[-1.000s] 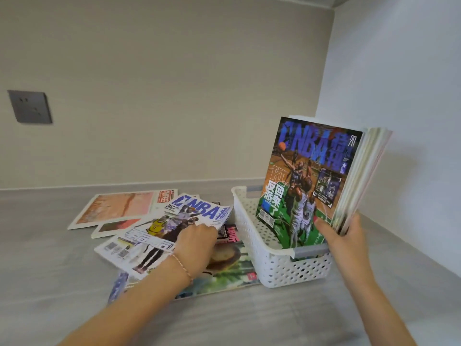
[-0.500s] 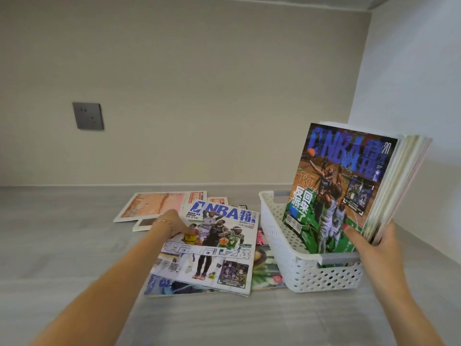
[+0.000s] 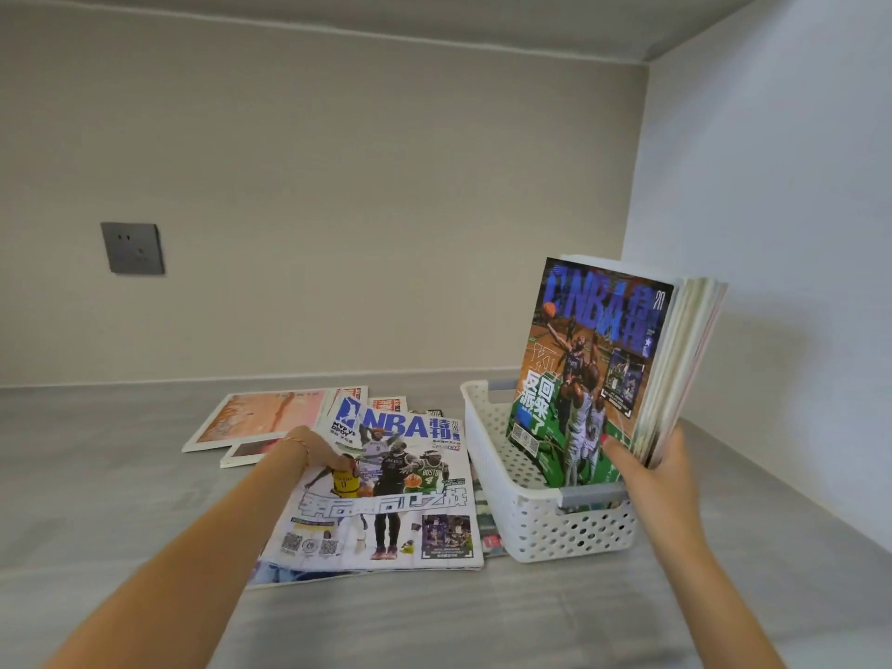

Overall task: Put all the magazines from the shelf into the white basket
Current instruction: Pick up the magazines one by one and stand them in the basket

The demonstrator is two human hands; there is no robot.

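We had our right hand (image 3: 661, 470) clamped around the lower edge of a stack of magazines (image 3: 608, 374) standing upright in the white basket (image 3: 531, 519). The stack leaned against the right side of the basket, and we judged that the grip was there to keep it from slumping and to leave open room on the left for more. The dark basketball cover faced us, with many page edges fanned out behind it.

Our left hand (image 3: 318, 451) lay on the white basketball magazine (image 3: 386, 490), the top one of the loose pile on the grey shelf (image 3: 120, 499), just left of the basket. The fingers curled narrowly at its upper left part; whether they had pinched the cover or only pressed on it, we could not tell. That magazine seemed the natural next pick, being uppermost and nearest the basket.

Under it more magazines showed at the edges, and an orange-covered magazine (image 3: 260, 417) lay further back toward the wall, with smaller ones beside it. So the job looked perhaps half done: a good bundle sat in the basket, several stayed on the shelf. A grey wall socket (image 3: 132, 247) sat well apart on the back wall.
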